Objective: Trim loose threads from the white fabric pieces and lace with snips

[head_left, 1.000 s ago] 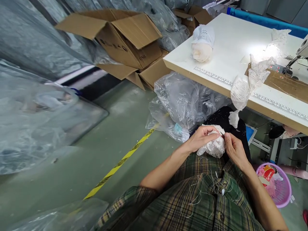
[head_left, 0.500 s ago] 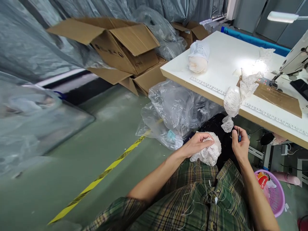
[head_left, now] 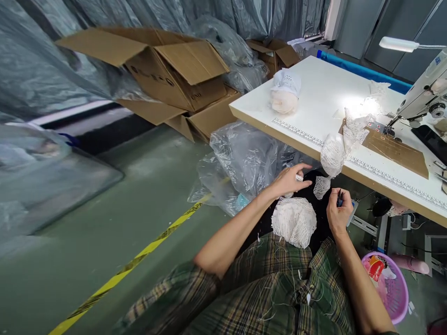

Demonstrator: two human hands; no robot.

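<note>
A bunched piece of white lace rests on my lap. Just above it, my left hand is empty, thumb and forefinger spread apart, with a white band round one finger. Its fingertips point towards a strip of white lace that hangs over the table edge in gathered pieces, close but apart from them. Right of the strip's lower end, my right hand is closed around small dark-blue thread snips, mostly hidden by the fingers.
The white sewing table carries a sewing machine, a stack of pale cups and a dark phone. Clear plastic bags bulge under its left edge. Open cardboard boxes stand behind; a pink basket is at lower right.
My left hand has let go of the bunched lace on my lap and moved up towards the hanging strip, fingers opening. My right hand still holds the snips. The view has shifted slightly.
</note>
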